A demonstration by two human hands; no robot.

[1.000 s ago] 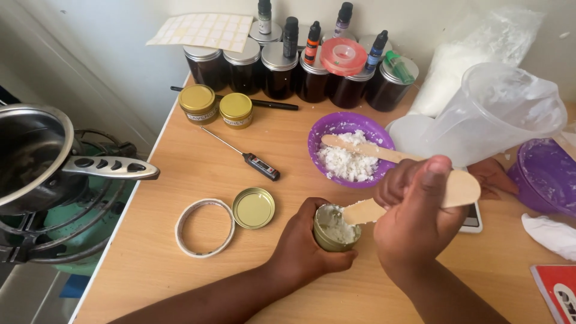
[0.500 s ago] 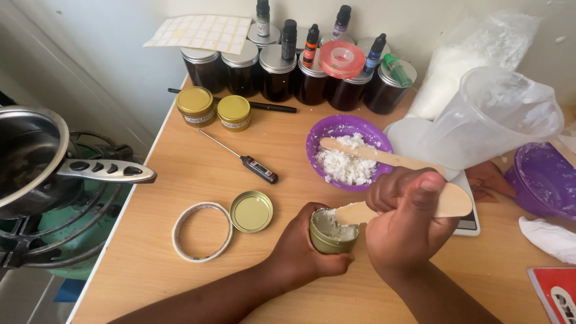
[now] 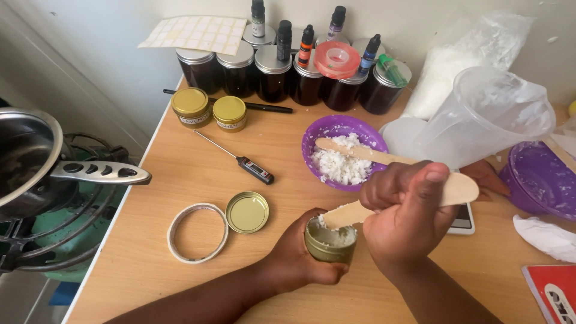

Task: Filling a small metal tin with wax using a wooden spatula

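Since the earlier frames the wooden spatula (image 3: 403, 200) has tipped a bit lower and its narrow end now sits right in the mouth of the small tin (image 3: 330, 240), with the right hand (image 3: 408, 222) shifted slightly down-left over it. Left hand (image 3: 298, 255) wraps the tin from the left side, fingers curled closed round its wall, tin standing on the wooden table (image 3: 180, 174) near the front edge. Right hand's fingers are clenched tight round the spatula shaft, thumb on top, broad end sticking out to the right. White flaky wax shows at the tin rim and on the spatula tip. Purple bowl (image 3: 344, 151) with more white flakes and a second wooden stick sits just behind the hands; gold lid (image 3: 247, 212) and tape ring (image 3: 197, 233) lie to the left, probe thermometer (image 3: 237, 160) further back. Clear jug (image 3: 486, 117) lies tilted at right, and a phone (image 3: 463, 219) is partly under the right hand. Risk as I judge it: the tin is small and already full to the rim, so pressing hard could push flakes over the edge onto the table or phone; a slip of the left grip could tip the tin toward the table edge.
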